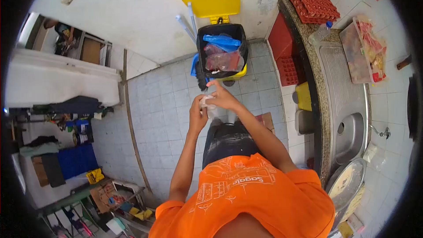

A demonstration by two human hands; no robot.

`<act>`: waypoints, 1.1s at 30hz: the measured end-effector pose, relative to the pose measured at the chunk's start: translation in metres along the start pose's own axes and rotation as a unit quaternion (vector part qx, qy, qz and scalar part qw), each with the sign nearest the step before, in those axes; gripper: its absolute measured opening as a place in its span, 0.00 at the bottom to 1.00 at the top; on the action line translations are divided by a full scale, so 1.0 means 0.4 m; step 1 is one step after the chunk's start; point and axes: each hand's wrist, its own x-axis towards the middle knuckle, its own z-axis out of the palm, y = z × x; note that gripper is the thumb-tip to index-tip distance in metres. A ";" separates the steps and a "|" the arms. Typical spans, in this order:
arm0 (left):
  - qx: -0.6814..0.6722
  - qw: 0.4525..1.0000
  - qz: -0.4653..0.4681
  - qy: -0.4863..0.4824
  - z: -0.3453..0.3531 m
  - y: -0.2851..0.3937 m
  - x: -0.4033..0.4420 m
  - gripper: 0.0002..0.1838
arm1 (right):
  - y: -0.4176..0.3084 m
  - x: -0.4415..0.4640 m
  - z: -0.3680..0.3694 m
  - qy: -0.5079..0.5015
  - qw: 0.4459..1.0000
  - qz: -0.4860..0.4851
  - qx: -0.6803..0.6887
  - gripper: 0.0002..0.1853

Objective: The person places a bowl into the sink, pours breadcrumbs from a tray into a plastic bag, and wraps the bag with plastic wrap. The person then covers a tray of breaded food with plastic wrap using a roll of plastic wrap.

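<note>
Both my hands meet in front of my waist, over the tiled floor. Between them is a small crumpled whitish, see-through thing (206,102) that looks like thin plastic; its exact kind is too small to make out. My left hand (197,113) is closed on it from the left side. From the right, my right hand (223,98) also grips it, with the index finger raised. Just beyond my hands stands a bin (242,74) with a black liner (235,32), its yellow lid (212,3) up. Inside lie blue plastic (222,41) and clear-reddish plastic bags (224,61).
Along the right runs a granite counter (305,46) with a steel sink (349,139), red egg trays (311,2), a bottle (320,34) and a plastic tub of packets (356,53). A large round pan (346,180) sits near me. Cluttered shelves (116,196) stand left.
</note>
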 end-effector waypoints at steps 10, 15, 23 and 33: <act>-0.042 0.998 -0.049 -0.006 0.265 -0.424 0.722 0.22 | 0.275 -0.365 -0.347 0.538 0.834 0.103 0.072 0.14; 0.087 0.965 -0.046 -0.244 0.374 -0.439 0.911 0.43 | 0.350 -0.654 -0.098 0.722 0.625 0.231 0.186 0.12; 0.014 0.907 0.202 -0.370 0.429 -0.466 0.654 0.27 | 0.358 -0.984 0.007 0.888 0.303 0.004 0.347 0.21; 0.044 0.836 0.161 -0.523 0.449 -0.450 0.382 0.20 | 0.413 -1.547 -0.270 0.878 0.090 -0.236 0.406 0.45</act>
